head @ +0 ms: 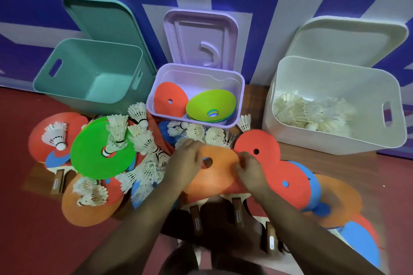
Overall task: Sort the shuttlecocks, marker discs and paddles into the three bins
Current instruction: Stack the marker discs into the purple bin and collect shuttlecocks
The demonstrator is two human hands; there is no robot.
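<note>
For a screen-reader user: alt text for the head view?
Left hand and right hand hold an orange disc above scattered shuttlecocks, discs and paddles. Behind: empty teal bin, purple bin with discs, white bin with shuttlecocks.

The floor (26,219) is dark red, with a brown, wood-like patch (335,163) around the right-hand bin. Three open bins stand on it in a row by the wall: a teal bin (67,100) at the left, a smaller purple bin (237,107) in the middle and a white bin (312,143) at the right. In front of them a heap of flat things spreads over the floor. At its left edge a red paddle (38,145) lies flat, and near it lies the left orange disc (89,214). At the right, the right orange disc (344,196), blurred, and a blue disc (362,243) lie flat. One shuttlecock (244,121) sits on the floor between the purple and white bins.
</note>
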